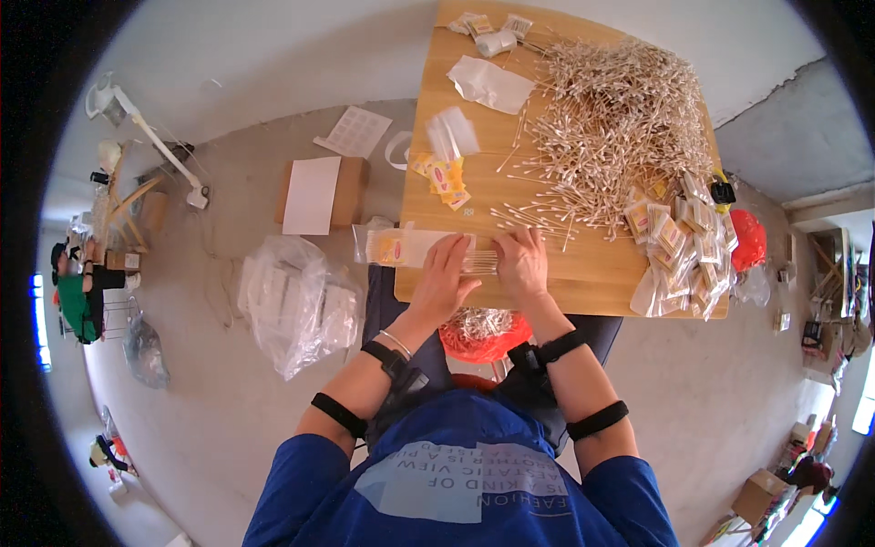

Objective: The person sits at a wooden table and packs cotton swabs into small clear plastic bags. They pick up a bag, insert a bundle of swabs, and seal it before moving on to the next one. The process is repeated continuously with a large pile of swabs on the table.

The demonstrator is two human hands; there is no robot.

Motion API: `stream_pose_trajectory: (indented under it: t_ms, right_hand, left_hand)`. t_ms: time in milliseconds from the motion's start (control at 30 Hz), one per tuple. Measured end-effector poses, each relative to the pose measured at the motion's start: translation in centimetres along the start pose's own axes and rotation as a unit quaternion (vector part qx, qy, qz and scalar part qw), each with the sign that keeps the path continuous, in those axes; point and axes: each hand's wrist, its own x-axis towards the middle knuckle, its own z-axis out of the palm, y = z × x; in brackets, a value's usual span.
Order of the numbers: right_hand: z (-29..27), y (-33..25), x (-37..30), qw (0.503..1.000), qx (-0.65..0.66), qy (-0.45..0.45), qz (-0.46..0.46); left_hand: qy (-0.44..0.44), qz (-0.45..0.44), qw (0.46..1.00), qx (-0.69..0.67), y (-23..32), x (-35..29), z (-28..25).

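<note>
A bundle of cotton swabs (479, 263) lies sideways between my hands at the table's near edge, its left end running into a clear plastic bag (415, 239). A yellow-and-white card (390, 248) shows in the bag's left part. My left hand (444, 276) is closed over the bag's mouth, thumb toward the swabs. With fingers bent, my right hand (522, 267) grips the swabs' right end; its fingertips partly hide them. Beyond the hands, a large heap of loose cotton swabs (620, 118) covers the table's far right, some strewn toward my right hand.
Filled swab packets (684, 242) pile up at the table's right. Yellow cards (444, 180) and empty clear bags (453, 134) lie at its left. A red bag of swabs (483, 335) sits below the table edge. On the floor left are a cardboard box (351, 191) and a large plastic bag (301, 305).
</note>
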Motion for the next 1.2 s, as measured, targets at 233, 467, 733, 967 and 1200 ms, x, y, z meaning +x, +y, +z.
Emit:
stream_pose_trajectory:
  t_ms: [233,467,733,967,1200]
  right_hand:
    - [-0.7,-0.6,-2.4,0.998,0.039,-0.027,0.037]
    - [-1.9,2.4,-1.5,0.990,-0.027,0.047,0.131]
    - [-0.7,2.1,-1.2,0.996,0.018,0.030,0.077]
    - [-0.9,0.0,0.9,0.996,-0.031,0.055,0.061]
    - [-0.3,1.0,2.1,0.997,-0.056,-0.026,0.053]
  left_hand:
    - [-0.022,0.001,0.999,-0.047,-1.4,0.8,0.0]
    - [-0.025,0.074,0.997,0.017,-2.0,1.4,0.4]
    - [-0.019,0.081,0.996,0.043,-1.7,1.5,0.4]
    - [0.000,0.046,0.998,0.047,-1.4,1.0,0.4]
    - [-0.013,0.003,0.999,0.041,-1.4,1.0,0.3]
